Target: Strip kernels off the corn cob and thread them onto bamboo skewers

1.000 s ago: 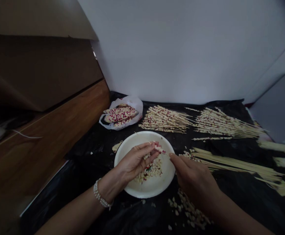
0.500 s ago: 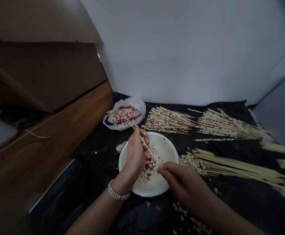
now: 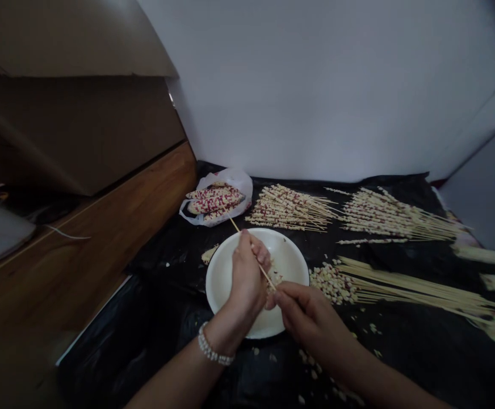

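Note:
My left hand (image 3: pixel 250 272), with a beaded bracelet at its wrist, is closed around the upper part of a thin wooden skewer (image 3: pixel 266 276) over a white bowl (image 3: pixel 222 270). The skewer's far end sticks out past my thumb. My right hand (image 3: pixel 305 309) pinches the near end of the same skewer at the bowl's right side. My left hand and wrist cover most of the kernels (image 3: pixel 275 278) in the bowl. Any kernels on the skewer are hidden by the fingers.
Speckled corn cobs (image 3: pixel 215 200) lie in a plastic bag behind the bowl. Two piles of kernel-threaded skewers (image 3: pixel 290 209) lie at the back. Loose kernels (image 3: pixel 335 283) and bare skewers (image 3: pixel 413 292) are on the right. A cardboard box (image 3: pixel 81 125) stands at the left, a white wall behind.
My left hand has moved right and down along the skewer, close to my right hand. It now covers the kernels that showed on the skewer and in the bowl.

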`<action>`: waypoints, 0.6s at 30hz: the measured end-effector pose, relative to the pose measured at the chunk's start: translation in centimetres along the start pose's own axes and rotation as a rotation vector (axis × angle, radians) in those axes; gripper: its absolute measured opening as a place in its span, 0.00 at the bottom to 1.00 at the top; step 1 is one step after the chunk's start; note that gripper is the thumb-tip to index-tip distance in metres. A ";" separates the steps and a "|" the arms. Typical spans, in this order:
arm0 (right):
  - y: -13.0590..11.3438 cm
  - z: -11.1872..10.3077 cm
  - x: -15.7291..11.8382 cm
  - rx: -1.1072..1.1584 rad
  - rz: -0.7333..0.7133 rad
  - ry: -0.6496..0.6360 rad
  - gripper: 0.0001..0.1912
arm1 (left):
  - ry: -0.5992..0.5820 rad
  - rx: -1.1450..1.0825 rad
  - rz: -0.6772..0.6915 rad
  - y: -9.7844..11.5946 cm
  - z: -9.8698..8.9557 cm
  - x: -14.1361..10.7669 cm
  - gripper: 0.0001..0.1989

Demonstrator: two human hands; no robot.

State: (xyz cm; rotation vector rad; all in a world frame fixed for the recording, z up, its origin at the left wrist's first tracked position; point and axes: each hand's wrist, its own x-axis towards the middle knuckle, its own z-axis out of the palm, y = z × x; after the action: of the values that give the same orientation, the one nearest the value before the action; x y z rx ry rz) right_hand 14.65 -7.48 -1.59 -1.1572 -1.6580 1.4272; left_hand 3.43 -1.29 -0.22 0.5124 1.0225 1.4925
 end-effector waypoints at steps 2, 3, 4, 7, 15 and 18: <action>0.1 -0.2 0.5 0.016 -0.008 0.019 0.17 | 0.001 0.079 -0.025 -0.8 0.2 -0.9 0.22; 0.2 -0.3 0.8 0.014 -0.016 0.033 0.17 | -0.001 0.116 -0.010 -1.1 0.3 -1.3 0.22; 0.2 -0.5 1.0 0.004 -0.033 0.050 0.18 | -0.004 0.148 0.012 -1.4 0.4 -1.6 0.23; 0.1 -1.0 1.6 -0.041 -0.077 0.077 0.18 | -0.022 0.188 0.055 -2.0 0.5 -2.0 0.23; -1.4 -4.9 1.9 -0.295 -0.031 -0.057 0.15 | -0.015 0.142 0.034 0.4 -1.2 1.4 0.23; -1.5 -7.2 1.7 -0.605 -0.166 -0.002 0.16 | 0.004 0.076 0.042 2.4 -2.6 2.4 0.18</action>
State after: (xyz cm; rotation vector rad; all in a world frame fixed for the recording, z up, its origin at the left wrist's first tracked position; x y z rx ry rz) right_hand 20.16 -3.02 1.15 -1.2845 -2.2101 0.8380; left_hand -0.47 0.40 -0.12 0.5880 1.0807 1.4969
